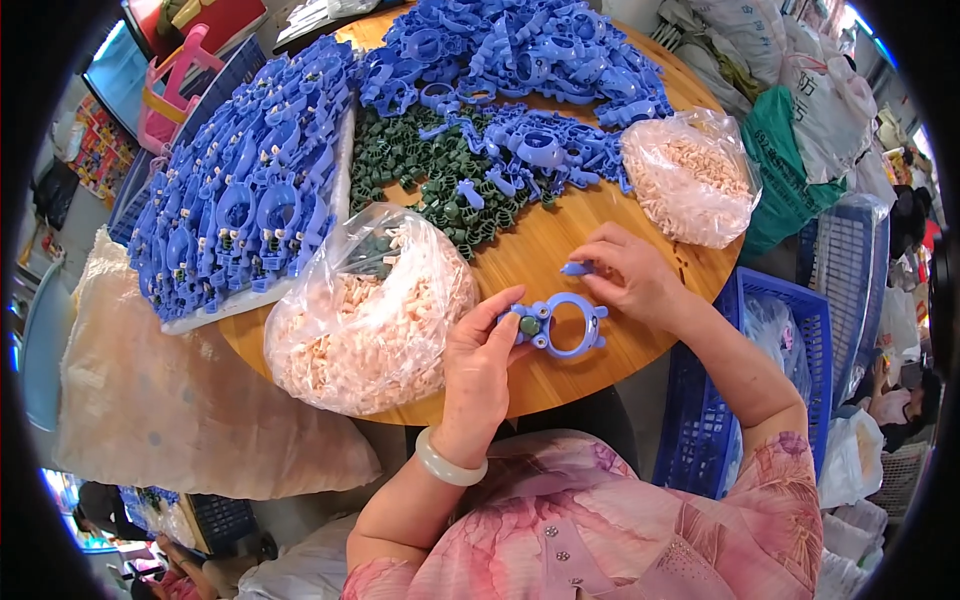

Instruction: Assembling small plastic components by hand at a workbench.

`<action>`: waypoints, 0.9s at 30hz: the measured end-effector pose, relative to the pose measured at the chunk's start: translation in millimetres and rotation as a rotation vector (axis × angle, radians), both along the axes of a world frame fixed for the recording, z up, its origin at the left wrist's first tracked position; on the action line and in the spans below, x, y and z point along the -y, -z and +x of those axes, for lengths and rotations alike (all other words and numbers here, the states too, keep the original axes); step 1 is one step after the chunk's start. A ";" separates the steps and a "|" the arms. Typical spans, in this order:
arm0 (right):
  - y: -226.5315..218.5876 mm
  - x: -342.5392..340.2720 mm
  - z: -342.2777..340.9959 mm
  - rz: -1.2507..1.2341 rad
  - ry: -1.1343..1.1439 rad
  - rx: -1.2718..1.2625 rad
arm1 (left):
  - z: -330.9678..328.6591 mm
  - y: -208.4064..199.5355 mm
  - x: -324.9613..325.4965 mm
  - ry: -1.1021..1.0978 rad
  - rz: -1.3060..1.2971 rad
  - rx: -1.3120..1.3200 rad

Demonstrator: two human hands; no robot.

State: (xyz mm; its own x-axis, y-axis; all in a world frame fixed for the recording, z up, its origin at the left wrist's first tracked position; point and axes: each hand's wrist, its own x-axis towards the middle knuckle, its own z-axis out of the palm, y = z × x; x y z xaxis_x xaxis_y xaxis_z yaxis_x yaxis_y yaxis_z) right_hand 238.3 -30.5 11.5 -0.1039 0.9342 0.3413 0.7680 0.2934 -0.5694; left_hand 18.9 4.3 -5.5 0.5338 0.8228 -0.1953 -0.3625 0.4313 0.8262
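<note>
My left hand (484,352) pinches a blue plastic toy part (568,325) shaped as a ring with small knobs, with a dark green piece (530,326) set in it near my fingers. Just above the ring, my right hand (632,270) grips a small blue plastic piece (577,268) between thumb and fingers, apart from the ring. Both hands are over the front of the round wooden table (528,392). Beyond them lie a heap of dark green plastic pieces (440,190) and loose blue parts (540,148).
Clear bags of small cream-coloured pieces stand left (365,325) and right (690,180) of my hands. A white board (345,170) at the left carries rows of blue assemblies (240,190). A large blue pile (510,50) fills the far side. Blue crates (830,350) stand at the right.
</note>
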 end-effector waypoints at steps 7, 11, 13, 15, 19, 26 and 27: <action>-22.4 19.9 -13.8 -0.010 -0.009 -0.176 | 2.3 0.3 1.3 -0.021 0.025 -0.033; -25.0 25.5 -27.1 0.056 -0.093 -0.041 | 3.9 1.2 2.3 -0.035 0.038 -0.055; -25.3 24.6 -29.8 0.087 -0.089 0.014 | 3.8 0.7 2.6 -0.052 0.041 -0.059; -25.3 22.8 -30.2 0.089 -0.097 0.034 | 3.1 0.3 2.3 -0.028 0.082 -0.084; -24.1 20.6 -31.2 0.086 -0.113 0.074 | 4.7 1.2 2.3 -0.050 0.042 -0.053; -28.2 18.1 -28.3 0.139 -0.148 0.192 | 3.2 2.8 1.5 -0.024 0.039 -0.074; -28.4 18.6 -27.2 0.118 -0.157 0.214 | 2.9 3.7 1.3 -0.012 0.058 -0.077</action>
